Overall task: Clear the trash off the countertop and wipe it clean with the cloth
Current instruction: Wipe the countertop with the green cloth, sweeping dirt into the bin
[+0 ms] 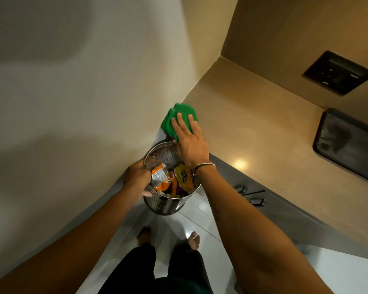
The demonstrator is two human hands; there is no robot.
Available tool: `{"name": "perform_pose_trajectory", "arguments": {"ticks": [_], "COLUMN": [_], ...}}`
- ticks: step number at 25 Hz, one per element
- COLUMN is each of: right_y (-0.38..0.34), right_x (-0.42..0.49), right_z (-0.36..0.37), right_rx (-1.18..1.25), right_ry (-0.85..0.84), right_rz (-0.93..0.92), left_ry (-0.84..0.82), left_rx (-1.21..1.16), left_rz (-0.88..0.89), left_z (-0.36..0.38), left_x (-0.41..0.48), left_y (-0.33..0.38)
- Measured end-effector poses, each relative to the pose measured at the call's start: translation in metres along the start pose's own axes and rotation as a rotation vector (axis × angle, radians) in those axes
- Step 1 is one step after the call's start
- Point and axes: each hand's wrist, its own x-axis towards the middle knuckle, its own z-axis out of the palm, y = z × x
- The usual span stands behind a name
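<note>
At the corner of the surface: a green cloth (180,119) lies folded on the near left end, at about 12 o'clock from the bin.
Right hand (189,143): flat on the cloth, palm down, fingers spread; its grip is released, pressing rather than clutching.
Left hand (137,180): clenched on the bin's rim at 9 o'clock, fingers hooked inside.
Bin (168,205): shiny metal, held just below the surface edge, above the white floor.
Trash: an orange wrapper (160,177) and a yellow-and-purple packet (184,179) sit inside the bin.
Surface (263,134): beige; a dark tray (348,143) lies at 3 o'clock, well apart from the cloth.
</note>
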Motion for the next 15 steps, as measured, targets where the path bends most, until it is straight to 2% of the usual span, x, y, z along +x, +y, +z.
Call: {"name": "perform_pose_trajectory", "arguments": {"ticks": [3, 5, 8, 12, 15], "right_y": [0.001, -0.007, -0.022, -0.028, -0.026], "right_x": [-0.012, -0.031, -0.075, -0.129, -0.165], "right_z": [0.003, 0.012, 0.032, 0.061, 0.097], "right_rx": [-0.118, -0.125, 0.059, 0.265, 0.297], "right_ry": [-0.022, -0.085, -0.180, -0.148, -0.262], "right_rz": [-0.271, -0.383, -0.317, -0.111, -0.128], "left_ry": [0.013, 0.016, 0.042, 0.064, 0.054], "left_rx": [-0.017, -0.043, -0.084, -0.042, 0.060], "left_rz": [0.004, 0.003, -0.001, -0.014, 0.000], "left_z": [0.001, 0.002, 0.002, 0.009, 0.018], "left_x": [-0.001, 0.000, 0.002, 0.007, 0.024], "left_y": [-0.002, -0.008, -0.031, -0.069, -0.107]}}
